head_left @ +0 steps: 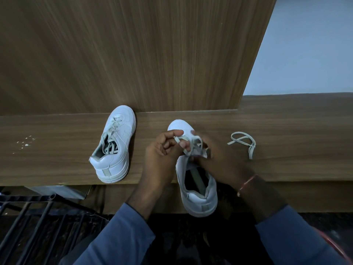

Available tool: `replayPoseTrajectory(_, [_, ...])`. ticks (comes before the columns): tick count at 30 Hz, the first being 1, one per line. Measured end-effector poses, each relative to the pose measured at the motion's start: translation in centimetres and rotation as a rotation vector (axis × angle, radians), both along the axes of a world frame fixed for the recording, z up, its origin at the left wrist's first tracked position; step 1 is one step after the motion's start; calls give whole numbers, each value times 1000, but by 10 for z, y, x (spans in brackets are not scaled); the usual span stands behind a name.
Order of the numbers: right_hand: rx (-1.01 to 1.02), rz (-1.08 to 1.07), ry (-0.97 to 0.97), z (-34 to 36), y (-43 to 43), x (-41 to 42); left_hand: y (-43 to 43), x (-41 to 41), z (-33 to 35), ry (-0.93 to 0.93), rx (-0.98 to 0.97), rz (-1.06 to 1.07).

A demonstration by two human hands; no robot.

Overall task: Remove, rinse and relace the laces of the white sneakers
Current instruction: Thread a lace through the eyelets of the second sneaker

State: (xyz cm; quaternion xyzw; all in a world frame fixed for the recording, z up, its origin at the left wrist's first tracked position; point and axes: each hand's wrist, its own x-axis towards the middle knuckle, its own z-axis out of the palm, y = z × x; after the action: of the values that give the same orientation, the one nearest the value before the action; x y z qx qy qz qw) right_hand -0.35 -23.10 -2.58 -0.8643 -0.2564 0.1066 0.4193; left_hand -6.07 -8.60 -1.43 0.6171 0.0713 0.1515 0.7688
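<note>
Though seemingly early, into the unlacing, as judged. At left on the counter (57, 150), left sneaker (114, 144) laced to the top in dull grey, toe against the far wood panel (133, 54), untouched. Further right, left hand (162, 150) pinching the lace (178, 139) above the right sneaker (196, 188), heel overhanging the near edge. Right hand (221, 159) blurred at the tongue; cannot tell its grip. Far right, loose lace end (237, 140) looped flat. Left to do: 1 more unlacing, rinsing, relacing 2 sneakers.
</note>
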Motion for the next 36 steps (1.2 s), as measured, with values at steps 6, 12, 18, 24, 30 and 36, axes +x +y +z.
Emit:
replayPoseTrajectory(6, [91,-110,-21,5,-21,13,6,-1,0,8,25,110])
replayPoseTrajectory(12, [554,-683,339,-15,-79,51,4,-1,1,12,-26,97])
replayPoseTrajectory(18, [787,-796,306,-5,-97,58,-16,-4,8,33,70,-36])
replayPoseTrajectory(24, [905,-949,288,-5,-102,59,-17,-4,14,93,-46,83])
replayPoseTrajectory(30, [871,-1016,386,-12,-108,60,-6,-4,14,122,-70,174])
replayPoseTrajectory(36, [-65,-419,51,12,-74,34,-32,-6,23,90,56,-20])
